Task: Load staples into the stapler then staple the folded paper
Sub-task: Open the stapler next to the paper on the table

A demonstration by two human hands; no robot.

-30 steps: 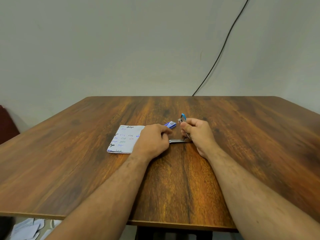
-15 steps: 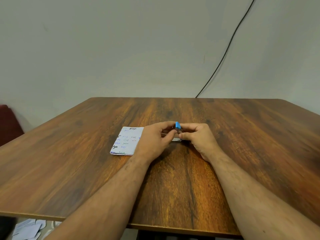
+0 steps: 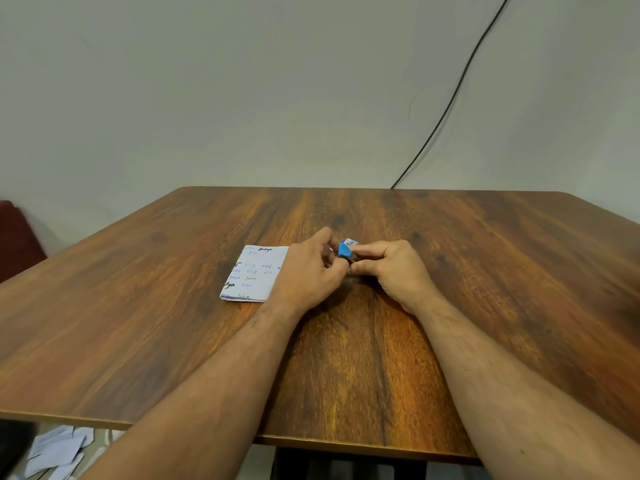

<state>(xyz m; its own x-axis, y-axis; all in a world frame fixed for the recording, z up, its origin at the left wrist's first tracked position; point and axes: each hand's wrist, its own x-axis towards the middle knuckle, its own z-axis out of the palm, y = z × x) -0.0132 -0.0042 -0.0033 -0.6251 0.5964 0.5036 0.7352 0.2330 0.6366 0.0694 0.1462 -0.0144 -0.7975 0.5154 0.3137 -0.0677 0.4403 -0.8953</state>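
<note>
Head view shows your two hands meeting over the middle of the table [image 3: 485, 289], both curled round the small blue stapler [image 3: 344, 251]. Your left hand [image 3: 306, 271] pinches it from the left and your right hand [image 3: 391, 268] grips it from the right, forefinger laid along the top; a sliver of its metal base shows between your thumbs. Whether its top is fully closed is hidden by your fingers, and no loose staples are visible. Just beyond the blue tip sits a small printed box, probably the staple box [image 3: 351, 242]. The folded paper [image 3: 252, 271], covered in handwriting, lies flat beside your left hand, partly under it. By my judgement, loading is about finished or nearly so; the stapling itself is not yet done.
</note>
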